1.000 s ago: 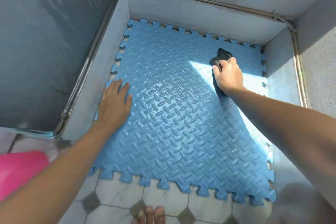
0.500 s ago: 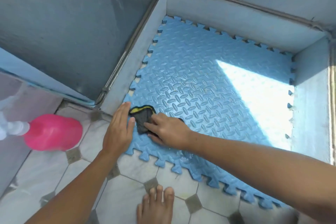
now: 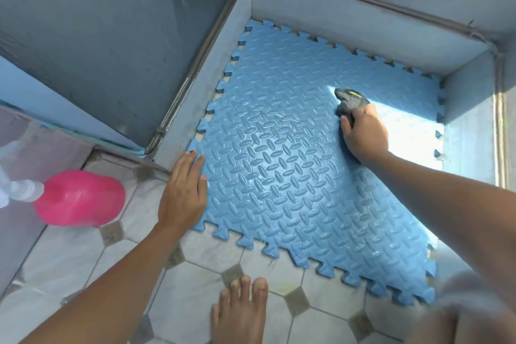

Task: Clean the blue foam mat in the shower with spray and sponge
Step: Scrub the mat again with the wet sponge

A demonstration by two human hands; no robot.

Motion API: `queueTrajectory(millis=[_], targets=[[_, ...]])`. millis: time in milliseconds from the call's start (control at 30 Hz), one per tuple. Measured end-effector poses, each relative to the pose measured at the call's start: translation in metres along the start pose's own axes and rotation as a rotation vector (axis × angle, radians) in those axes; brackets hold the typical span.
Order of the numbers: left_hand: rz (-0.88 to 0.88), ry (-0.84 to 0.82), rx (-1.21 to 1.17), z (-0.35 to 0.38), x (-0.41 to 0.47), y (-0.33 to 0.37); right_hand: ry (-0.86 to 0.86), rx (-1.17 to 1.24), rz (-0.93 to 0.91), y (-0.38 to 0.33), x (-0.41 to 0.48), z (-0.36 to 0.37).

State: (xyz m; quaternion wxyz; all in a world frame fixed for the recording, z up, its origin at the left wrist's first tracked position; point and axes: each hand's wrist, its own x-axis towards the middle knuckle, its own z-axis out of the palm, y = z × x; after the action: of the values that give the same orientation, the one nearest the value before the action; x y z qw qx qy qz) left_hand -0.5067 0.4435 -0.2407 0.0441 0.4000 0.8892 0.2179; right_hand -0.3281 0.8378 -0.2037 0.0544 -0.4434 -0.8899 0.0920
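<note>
Blue foam mat point(image 3: 293, 176): lies flat in the shower corner, near edge overlapping the tiled floor point(image 3: 195, 288).
Right hand point(image 3: 363, 134): fingers curled around a dark sponge point(image 3: 350, 100), pressing it onto the mat's far side.
Left hand point(image 3: 183, 193): fingers extended flat, holding nothing, on the mat's near-left edge.
Pink spray bottle point(image 3: 79, 198): on its side on the tiles, left of the mat.

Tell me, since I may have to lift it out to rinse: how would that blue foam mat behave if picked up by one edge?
The blue foam mat would probably sag and bend, being thin foam. It looks light; the left hand pins its corner while the right hand scrubs. Its sheen suggests a wet, slippery surface.
</note>
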Motion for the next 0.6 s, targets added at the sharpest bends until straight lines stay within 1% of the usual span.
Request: queueTrajectory(millis=[33, 100, 200, 300, 333, 367, 433, 500, 533, 567, 600], targets=[[-0.001, 0.0, 0.006, 0.0, 0.0, 0.0, 0.002, 0.027, -0.066, -0.017, -0.008, 0.004], [-0.004, -0.006, 0.014, 0.0, 0.0, 0.0, -0.03, 0.062, -0.262, -0.052, -0.03, 0.009], [-0.021, -0.033, 0.027, -0.001, 0.002, 0.002, -0.196, 0.045, -0.695, -0.081, -0.078, 0.012], [-0.014, -0.031, 0.039, -0.004, 0.006, 0.01, -0.387, 0.061, -1.168, -0.062, -0.123, 0.005], [-0.012, -0.027, 0.037, -0.005, 0.009, 0.015, -0.474, 0.062, -1.276, -0.047, -0.131, 0.001], [-0.004, -0.025, 0.025, -0.005, 0.015, 0.022, -0.56, 0.057, -1.344, -0.03, -0.135, -0.006], [0.03, -0.029, -0.006, 0.0, 0.031, 0.041, -0.701, 0.007, -1.392, 0.005, -0.125, -0.021], [0.061, -0.058, -0.032, 0.009, 0.051, 0.059, -0.764, -0.064, -1.329, 0.038, -0.1, -0.035], [0.064, -0.078, -0.041, 0.015, 0.062, 0.067, -0.729, -0.088, -1.238, 0.053, -0.085, -0.04], [0.062, -0.093, -0.044, 0.021, 0.074, 0.074, -0.653, -0.112, -1.095, 0.069, -0.072, -0.044], [0.056, -0.106, -0.044, 0.027, 0.085, 0.08, -0.555, -0.137, -0.906, 0.085, -0.06, -0.047]])
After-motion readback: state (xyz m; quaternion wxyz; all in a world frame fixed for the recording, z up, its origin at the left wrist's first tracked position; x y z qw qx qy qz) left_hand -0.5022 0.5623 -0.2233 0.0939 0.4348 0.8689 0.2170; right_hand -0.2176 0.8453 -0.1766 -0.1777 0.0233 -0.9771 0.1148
